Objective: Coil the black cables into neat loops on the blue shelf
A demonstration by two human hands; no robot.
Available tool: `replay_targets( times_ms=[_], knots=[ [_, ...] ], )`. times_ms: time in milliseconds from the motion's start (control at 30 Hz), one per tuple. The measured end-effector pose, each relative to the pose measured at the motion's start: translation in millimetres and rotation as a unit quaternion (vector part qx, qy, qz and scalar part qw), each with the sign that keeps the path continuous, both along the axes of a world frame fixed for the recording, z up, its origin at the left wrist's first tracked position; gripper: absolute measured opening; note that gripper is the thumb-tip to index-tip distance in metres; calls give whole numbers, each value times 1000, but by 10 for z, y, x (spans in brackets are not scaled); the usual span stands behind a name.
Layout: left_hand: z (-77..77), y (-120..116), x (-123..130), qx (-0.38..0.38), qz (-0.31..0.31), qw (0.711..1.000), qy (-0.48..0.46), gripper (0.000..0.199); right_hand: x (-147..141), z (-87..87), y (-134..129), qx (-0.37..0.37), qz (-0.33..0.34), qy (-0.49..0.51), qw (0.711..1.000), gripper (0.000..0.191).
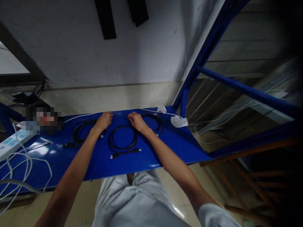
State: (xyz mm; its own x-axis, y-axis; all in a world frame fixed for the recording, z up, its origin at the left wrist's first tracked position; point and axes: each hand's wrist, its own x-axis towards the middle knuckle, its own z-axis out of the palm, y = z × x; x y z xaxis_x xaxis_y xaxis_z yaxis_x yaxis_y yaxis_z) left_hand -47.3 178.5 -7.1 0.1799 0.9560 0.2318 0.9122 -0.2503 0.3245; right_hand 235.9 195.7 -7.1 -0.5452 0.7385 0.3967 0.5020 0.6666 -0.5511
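Observation:
Three black cables lie coiled on a blue table [146, 156]. The middle cable [109, 143] forms a round loop, with its two plugs towards the near edge. My left hand [105, 120] rests by the left cable [76, 130], and that forearm hides part of the coil. Beside the right cable [162, 124] is my right hand [137, 120], which covers some of its loop. Both hands have loosely bent fingers, and no object shows in either. They are apart, on either side of the middle coil's far end.
A white power strip [14, 142] and tangled white cords [29, 157] occupy the left end. Crumpled white pieces [179, 121] lie at the back right, near a thin white cord. A wall stands behind the table; a blue metal frame [183, 102] rises at its right.

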Motion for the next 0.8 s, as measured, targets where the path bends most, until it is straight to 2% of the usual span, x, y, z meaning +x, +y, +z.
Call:
replay_targets(
  times_ms=[167,300,400,467,567,633,667,733,800],
  knots=[
    [1,-190,43,17,-2,1000,-25,33,10,0,-30,5,-10,-37,999,20],
    [99,-393,166,56,3,991,-122,25,-21,37,-65,47,-20,-48,998,19],
    [216,-603,337,67,10,963,-259,20,-77,177,-127,57,-15,1,998,22],
    [298,-789,480,57,8,924,-377,25,-115,307,-238,9,5,76,997,23],
    [399,-1125,715,42,12,864,-502,37,-123,453,-572,-116,62,193,972,28],
    [441,-1354,869,50,20,840,-540,37,-84,471,-883,-182,116,245,945,31],
    [452,-1461,943,53,25,832,-552,35,-56,452,-1046,-203,122,275,932,33],
    [449,-1649,1076,48,24,824,-564,32,6,375,-1349,-227,100,324,913,34],
    [410,-1800,1184,34,12,826,-562,28,62,272,-1589,-233,52,357,903,31]
  ],
)
